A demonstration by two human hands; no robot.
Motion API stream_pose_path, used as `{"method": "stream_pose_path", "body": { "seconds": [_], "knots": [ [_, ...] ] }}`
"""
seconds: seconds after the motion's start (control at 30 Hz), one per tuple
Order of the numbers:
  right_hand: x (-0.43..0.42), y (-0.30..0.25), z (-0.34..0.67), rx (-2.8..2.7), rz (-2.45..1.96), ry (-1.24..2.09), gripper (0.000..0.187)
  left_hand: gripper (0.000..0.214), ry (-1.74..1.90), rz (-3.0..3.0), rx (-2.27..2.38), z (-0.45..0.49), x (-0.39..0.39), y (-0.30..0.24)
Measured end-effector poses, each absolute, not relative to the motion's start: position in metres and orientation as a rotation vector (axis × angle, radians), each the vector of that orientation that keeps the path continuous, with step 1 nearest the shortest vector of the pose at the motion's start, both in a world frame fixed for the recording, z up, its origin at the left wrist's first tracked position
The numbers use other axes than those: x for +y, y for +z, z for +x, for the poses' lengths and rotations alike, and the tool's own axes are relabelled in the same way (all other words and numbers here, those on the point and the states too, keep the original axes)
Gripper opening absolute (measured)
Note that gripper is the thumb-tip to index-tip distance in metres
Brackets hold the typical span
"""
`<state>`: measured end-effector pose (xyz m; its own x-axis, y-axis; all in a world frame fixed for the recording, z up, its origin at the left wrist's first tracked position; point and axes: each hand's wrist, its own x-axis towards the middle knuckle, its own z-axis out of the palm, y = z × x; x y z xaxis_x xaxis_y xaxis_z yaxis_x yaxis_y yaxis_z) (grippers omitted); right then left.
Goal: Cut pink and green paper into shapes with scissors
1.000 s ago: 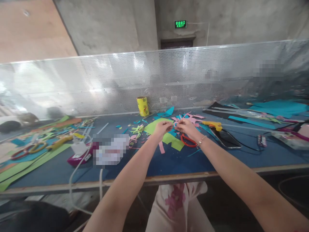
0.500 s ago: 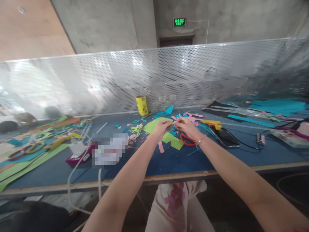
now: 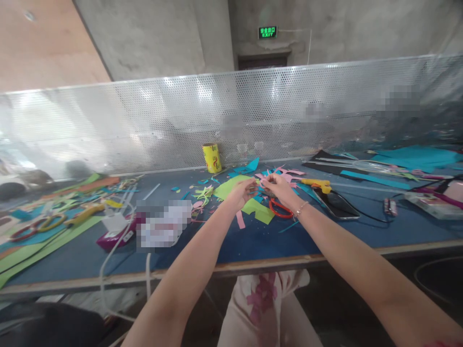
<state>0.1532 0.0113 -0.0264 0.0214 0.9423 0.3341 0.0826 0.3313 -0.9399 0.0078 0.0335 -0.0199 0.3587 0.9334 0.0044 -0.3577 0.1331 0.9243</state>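
left hand (image 3: 240, 190): grip narrow, fingertips pinched on pink scrap (image 3: 261, 181)
right hand (image 3: 279, 185): grip narrow, pinching same scrap from right
pink scrap: held between hands, mid-desk (image 3: 325, 236), above green paper (image 3: 258, 208)
red scissors (image 3: 280, 209): just near of right hand
glue gun (image 3: 318, 183): right

We work with both arms bare, from below the table edge (image 3: 253, 265) right out to our left hand (image 3: 241, 189) and right hand (image 3: 278, 187) beyond it. Past that edge a thin bracelet (image 3: 301, 208) circles our right wrist (gold-toned, as far as we can tell). Below it, our lap shows a pale cream garment (image 3: 267, 308) printed with pink flowers.
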Motion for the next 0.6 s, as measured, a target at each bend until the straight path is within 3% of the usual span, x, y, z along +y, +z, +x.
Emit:
{"method": "stream_pose_path", "body": {
  "seconds": [0.33, 0.6],
  "knots": [
    [0.014, -0.027, 0.154, -1.414, -1.05, 0.831, 0.02, 0.02, 1.206, 1.201, 0.85, 0.005, 0.038, -0.024],
    [0.025, -0.032, 0.16, -1.399, -1.049, 0.772, 0.019, 0.011, 1.597, 1.868, 1.448, -0.022, 0.043, -0.003]
  ]
}}
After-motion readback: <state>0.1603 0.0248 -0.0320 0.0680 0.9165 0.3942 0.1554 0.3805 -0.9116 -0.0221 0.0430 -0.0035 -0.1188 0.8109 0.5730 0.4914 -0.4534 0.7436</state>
